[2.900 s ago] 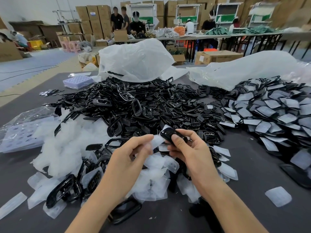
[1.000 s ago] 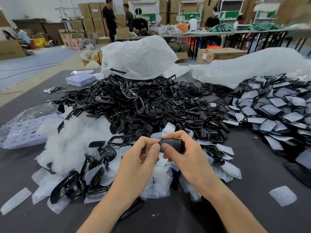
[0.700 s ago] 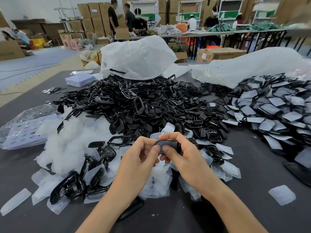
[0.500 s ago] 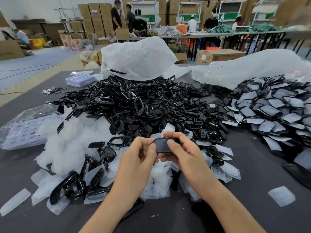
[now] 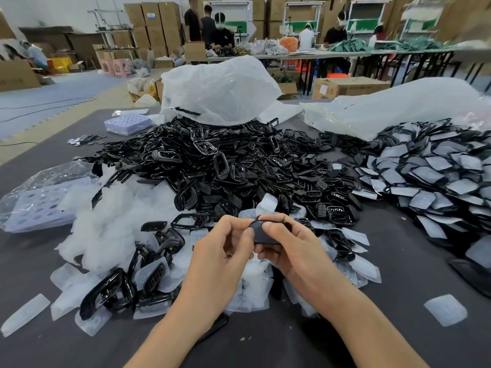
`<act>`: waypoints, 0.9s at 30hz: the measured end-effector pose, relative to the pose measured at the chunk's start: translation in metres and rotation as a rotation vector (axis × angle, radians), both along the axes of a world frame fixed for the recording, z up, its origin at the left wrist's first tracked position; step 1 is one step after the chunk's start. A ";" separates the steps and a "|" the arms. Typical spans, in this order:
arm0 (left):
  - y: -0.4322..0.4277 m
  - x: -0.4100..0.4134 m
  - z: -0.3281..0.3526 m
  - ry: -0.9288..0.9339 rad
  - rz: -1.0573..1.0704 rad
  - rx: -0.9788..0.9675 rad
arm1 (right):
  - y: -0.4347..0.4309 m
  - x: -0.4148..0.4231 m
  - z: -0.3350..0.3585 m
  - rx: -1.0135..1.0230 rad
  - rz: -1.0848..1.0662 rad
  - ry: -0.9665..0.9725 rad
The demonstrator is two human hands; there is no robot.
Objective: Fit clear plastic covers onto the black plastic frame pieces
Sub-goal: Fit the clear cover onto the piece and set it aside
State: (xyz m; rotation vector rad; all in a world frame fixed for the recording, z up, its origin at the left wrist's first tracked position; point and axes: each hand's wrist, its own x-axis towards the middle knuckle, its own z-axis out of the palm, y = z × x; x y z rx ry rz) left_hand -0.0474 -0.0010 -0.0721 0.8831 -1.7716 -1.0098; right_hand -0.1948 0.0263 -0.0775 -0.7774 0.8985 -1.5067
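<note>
- Bag of clear plastic with a pale tray inside lies at the left edge of the desk, which is dark grey
- One flat stray cover lies alone near the front left corner
- A lilac tray sits toward the far left corner, with small shiny bits just beside it
- A white heap of clear covers spreads from the left side to the middle front, with some black frames mixed into its near part
- A big pile of black frames fills the middle of the desk and runs under a crumpled white bag at the far edge
- The left hand is over the middle front, its fingers curled and pinching the left end of a black frame piece
- That piece is held in the air between both hands, above the loose covers; whether a cover is on it, I cannot tell
- The right hand pinches the same piece, thumb on top and the other fingers curled under it
- A second pale bag lies along the far right edge
- A pile of covered pieces, black with pale faces, fills the right side
- A lone cover lies near the front right, apart from the piles
</note>
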 end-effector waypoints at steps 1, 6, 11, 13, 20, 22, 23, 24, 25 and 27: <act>0.000 0.000 0.000 -0.004 -0.003 -0.008 | 0.000 0.000 0.001 0.003 0.002 -0.003; 0.000 0.002 -0.001 -0.047 -0.008 -0.065 | 0.001 -0.003 0.005 0.005 0.039 0.047; -0.001 0.003 0.000 -0.104 -0.014 -0.156 | 0.002 -0.007 0.005 0.001 0.023 0.224; 0.000 0.003 -0.001 -0.138 0.004 -0.223 | 0.002 -0.008 0.005 -0.003 -0.026 0.254; -0.002 0.008 -0.003 -0.496 0.039 -0.644 | 0.002 -0.010 0.003 -0.029 -0.159 0.243; 0.000 0.007 -0.003 -0.524 0.009 -0.666 | 0.002 -0.009 0.003 -0.024 -0.192 0.248; 0.002 0.005 -0.003 -0.537 -0.018 -0.674 | 0.003 -0.009 0.003 -0.018 -0.206 0.255; 0.005 0.004 -0.004 -0.548 -0.055 -0.678 | 0.004 -0.009 0.004 -0.012 -0.212 0.258; 0.008 0.002 -0.005 -0.559 -0.094 -0.673 | 0.004 -0.009 0.005 -0.007 -0.212 0.252; 0.013 -0.001 -0.006 -0.588 -0.158 -0.657 | 0.005 -0.010 0.006 0.008 -0.204 0.235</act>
